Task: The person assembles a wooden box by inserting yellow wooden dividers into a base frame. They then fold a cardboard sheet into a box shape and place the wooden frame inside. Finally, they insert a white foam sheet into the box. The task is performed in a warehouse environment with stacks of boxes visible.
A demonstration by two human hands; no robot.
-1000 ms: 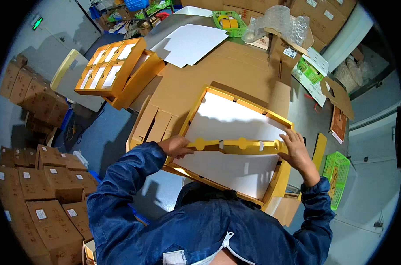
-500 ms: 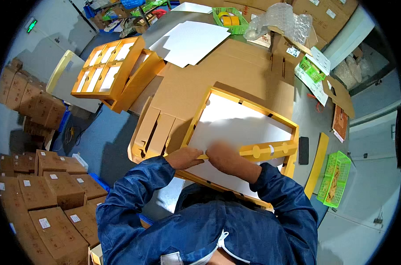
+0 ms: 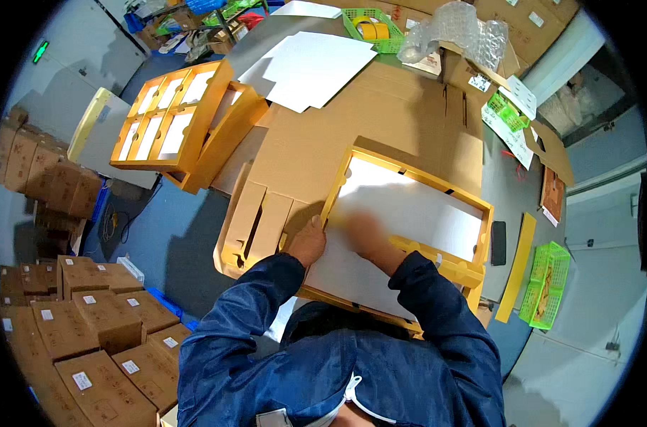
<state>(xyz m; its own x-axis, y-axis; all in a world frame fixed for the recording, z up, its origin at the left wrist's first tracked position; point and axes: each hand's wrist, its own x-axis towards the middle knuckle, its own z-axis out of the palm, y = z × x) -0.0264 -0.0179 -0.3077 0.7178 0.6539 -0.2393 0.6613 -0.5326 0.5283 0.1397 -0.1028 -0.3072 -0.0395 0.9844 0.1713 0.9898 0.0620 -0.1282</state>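
Gripping a yellow frame (image 3: 424, 181) by its left rim, left hand (image 3: 308, 242) curled closed, right hand (image 3: 368, 237) blurred above the white panel (image 3: 409, 203) inside, its opening and hold unclear, yellow strip (image 3: 451, 266) across the frame, just right of that hand

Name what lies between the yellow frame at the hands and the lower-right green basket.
Head view: a flat black object and a long yellow strip.

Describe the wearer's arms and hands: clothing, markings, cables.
Dark blue, slightly shiny, creased long sleeves: left sleeve, right sleeve. No markings or cables visible on either. Left hand bare; right hand motion-blurred, with no glove discernible.
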